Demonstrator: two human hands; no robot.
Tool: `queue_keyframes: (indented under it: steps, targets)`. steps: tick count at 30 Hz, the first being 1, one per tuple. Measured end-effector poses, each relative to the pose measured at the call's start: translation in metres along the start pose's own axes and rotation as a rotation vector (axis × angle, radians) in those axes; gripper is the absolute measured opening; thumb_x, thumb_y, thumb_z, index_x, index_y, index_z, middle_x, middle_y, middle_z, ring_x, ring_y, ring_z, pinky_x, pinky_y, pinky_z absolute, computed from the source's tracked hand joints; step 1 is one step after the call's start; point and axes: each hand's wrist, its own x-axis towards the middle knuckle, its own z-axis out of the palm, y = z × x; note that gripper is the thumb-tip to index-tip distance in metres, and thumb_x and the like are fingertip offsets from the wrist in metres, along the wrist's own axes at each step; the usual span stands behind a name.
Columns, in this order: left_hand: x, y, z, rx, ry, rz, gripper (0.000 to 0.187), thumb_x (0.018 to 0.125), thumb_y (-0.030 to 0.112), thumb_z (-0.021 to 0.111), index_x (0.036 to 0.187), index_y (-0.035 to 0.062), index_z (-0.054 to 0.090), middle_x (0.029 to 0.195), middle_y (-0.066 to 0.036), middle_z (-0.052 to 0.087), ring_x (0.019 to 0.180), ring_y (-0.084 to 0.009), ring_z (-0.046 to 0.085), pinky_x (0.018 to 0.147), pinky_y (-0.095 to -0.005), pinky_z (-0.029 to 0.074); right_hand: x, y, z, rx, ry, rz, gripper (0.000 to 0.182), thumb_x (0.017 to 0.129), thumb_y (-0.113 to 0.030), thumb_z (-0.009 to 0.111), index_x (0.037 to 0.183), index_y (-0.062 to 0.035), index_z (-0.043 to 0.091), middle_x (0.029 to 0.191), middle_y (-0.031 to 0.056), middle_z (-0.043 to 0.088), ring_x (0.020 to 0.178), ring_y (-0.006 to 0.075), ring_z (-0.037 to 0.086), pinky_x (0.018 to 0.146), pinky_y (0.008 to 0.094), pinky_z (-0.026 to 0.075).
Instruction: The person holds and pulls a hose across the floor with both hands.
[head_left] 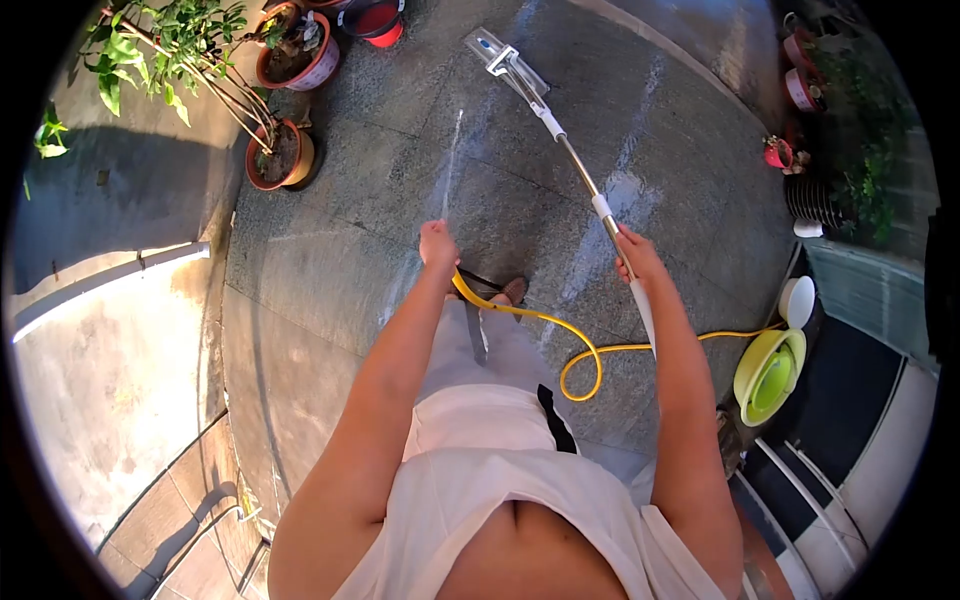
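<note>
My left hand (438,245) is closed around the end of a yellow hose (545,316), in front of my legs. A thin jet of water (455,155) shoots forward from it onto the dark stone floor (380,190). In my right hand (640,256) is the metal pole of a flat mop (580,170), fingers wrapped round it. The mop's white and grey head (507,62) rests on the floor ahead. Between my hands the hose makes a loop, then runs off to the right. My left fingers hide the hose's tip.
Potted plants (282,155) stand along the left, with a red and black bucket (375,20) beyond. On the right are more pots (800,90), a black ribbed object (812,200), and yellow-green basins (768,376) beside a white one (797,302). Wet streaks (600,235) mark the floor.
</note>
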Motion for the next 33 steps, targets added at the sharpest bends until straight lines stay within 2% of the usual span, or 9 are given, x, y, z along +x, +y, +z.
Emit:
queue_keyframes:
  steps: [2,5,10,11,12,14,19,24,33]
  targets:
    - [-0.006,0.013,0.005,0.018,-0.015,-0.013,0.026,0.095,0.032,0.050,0.101,0.0076,0.052,0.073,-0.008,0.057,0.044,-0.0176,0.052,0.036,-0.0329,0.043,0.016,-0.024,-0.001,-0.074,0.065,-0.058,0.045,0.096,-0.029,0.052,0.140,-0.0233,0.044,0.060,0.0039,0.050,0.042,0.0112,0.046,0.037,0.0282,0.039]
    - [0.002,0.022,0.014,0.052,-0.093,0.031,0.023,0.097,0.031,0.047,0.099,0.0087,0.045,0.058,-0.004,0.045,0.039,-0.0145,0.041,0.033,-0.0309,0.034,-0.004,-0.031,0.004,-0.265,0.181,-0.088,0.045,0.096,-0.027,0.052,0.140,-0.0220,0.045,0.060,0.0043,0.050,0.042,0.0124,0.046,0.038,0.0295,0.041]
    - [0.010,0.041,0.026,0.101,-0.210,0.079,0.024,0.097,0.032,0.046,0.098,0.0085,0.045,0.056,-0.004,0.044,0.039,-0.0149,0.041,0.032,-0.0314,0.034,-0.132,0.024,0.005,-0.419,0.296,-0.073,0.044,0.096,-0.024,0.051,0.140,-0.0250,0.044,0.060,0.0033,0.051,0.043,0.0139,0.048,0.041,0.0320,0.043]
    - [0.013,0.044,0.027,0.136,-0.220,0.106,0.024,0.097,0.032,0.046,0.098,0.0085,0.045,0.056,-0.004,0.044,0.038,-0.0150,0.041,0.032,-0.0315,0.034,-0.177,0.015,0.015,-0.382,0.284,0.052,0.044,0.096,-0.023,0.052,0.140,-0.0251,0.044,0.062,0.0038,0.053,0.047,0.0135,0.051,0.045,0.0318,0.045]
    - [0.019,0.048,0.029,0.137,-0.235,0.103,0.024,0.097,0.032,0.046,0.097,0.0083,0.045,0.055,-0.004,0.044,0.038,-0.0152,0.042,0.032,-0.0317,0.034,-0.200,0.047,0.013,-0.501,0.305,-0.007,0.044,0.096,-0.022,0.052,0.139,-0.0247,0.045,0.064,0.0039,0.054,0.050,0.0119,0.053,0.049,0.0308,0.046]
    - [0.036,0.047,0.035,0.135,-0.263,0.092,0.024,0.097,0.031,0.046,0.096,0.0080,0.045,0.055,-0.004,0.044,0.038,-0.0155,0.042,0.032,-0.0321,0.035,-0.266,0.063,0.035,-0.402,0.301,0.065,0.045,0.095,-0.020,0.054,0.139,-0.0235,0.046,0.065,0.0034,0.055,0.050,0.0107,0.053,0.052,0.0309,0.046]
    - [0.066,0.059,0.036,0.167,-0.294,0.151,0.023,0.097,0.031,0.046,0.097,0.0080,0.045,0.055,-0.004,0.043,0.037,-0.0159,0.042,0.032,-0.0326,0.035,-0.369,0.086,0.095,-0.045,0.207,0.377,0.046,0.095,-0.021,0.055,0.140,-0.0258,0.045,0.062,-0.0007,0.051,0.047,0.0082,0.048,0.043,0.0266,0.043]
    - [0.084,0.080,0.038,0.163,-0.343,0.161,0.024,0.095,0.032,0.048,0.096,0.0075,0.048,0.064,-0.008,0.052,0.042,-0.0195,0.049,0.034,-0.0349,0.039,-0.358,0.100,0.136,0.104,0.190,0.522,0.046,0.096,-0.021,0.054,0.140,-0.0292,0.045,0.059,-0.0009,0.049,0.044,0.0062,0.044,0.039,0.0247,0.041]
    - [0.106,0.112,0.060,0.250,-0.292,0.214,0.025,0.094,0.033,0.051,0.096,0.0076,0.052,0.069,-0.010,0.057,0.045,-0.0214,0.054,0.038,-0.0359,0.042,-0.227,0.090,0.129,0.207,0.253,0.339,0.042,0.096,-0.022,0.053,0.136,-0.0301,0.049,0.055,-0.0007,0.048,0.040,0.0064,0.043,0.035,0.0246,0.035]
